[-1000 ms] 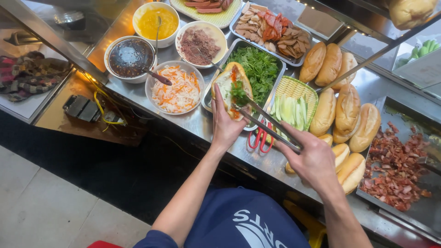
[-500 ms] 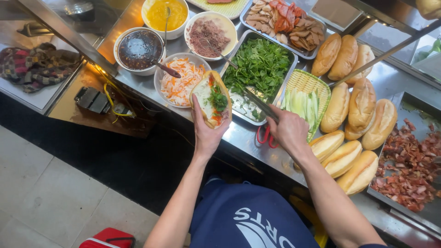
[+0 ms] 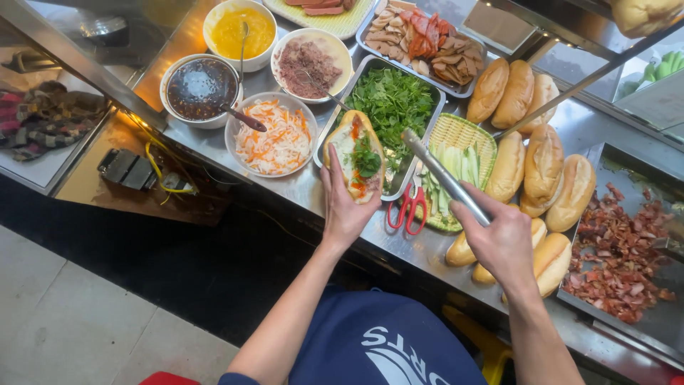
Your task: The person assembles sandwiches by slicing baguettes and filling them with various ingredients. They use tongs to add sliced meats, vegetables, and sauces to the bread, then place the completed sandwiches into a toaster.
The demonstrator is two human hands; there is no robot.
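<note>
since the frame half a second back, the tongs (image 3: 445, 176) have swung off toward the tray of greens (image 3: 390, 102), and the sandwich (image 3: 358, 155) now sits a little further from the bowl of shredded carrot and radish (image 3: 271, 135); the view itself has shifted slightly too.

left hand (image 3: 347, 210): wrapped from below around the lower half of the split roll, fingers closed on the crust, cut side up. the roll hangs just over the counter's front edge (image 3: 306, 187), overlapping the near corner of the greens tray.

right hand (image 3: 501, 241): fist closed on the handles of the metal tongs, which slope up and left; tips lie at the right edge of the greens tray. whether the tips pinch anything cannot be told from this view.

step, as judged: filling stage, herbs being added. next move would seem to call for a pinch of leaves from the tray carried the short way to the open roll, with the roll kept level so filling does not slide out.

look of the sandwich: golden crust, opened lengthwise, pale spread or meat inside, a tuft of green herb in the middle, orange-red bits near the lower end.

nearby: red-handled scissors (image 3: 407, 207) between the two hands, a woven basket of cucumber strips (image 3: 463, 153), plain rolls (image 3: 543, 160) to the right.
</note>
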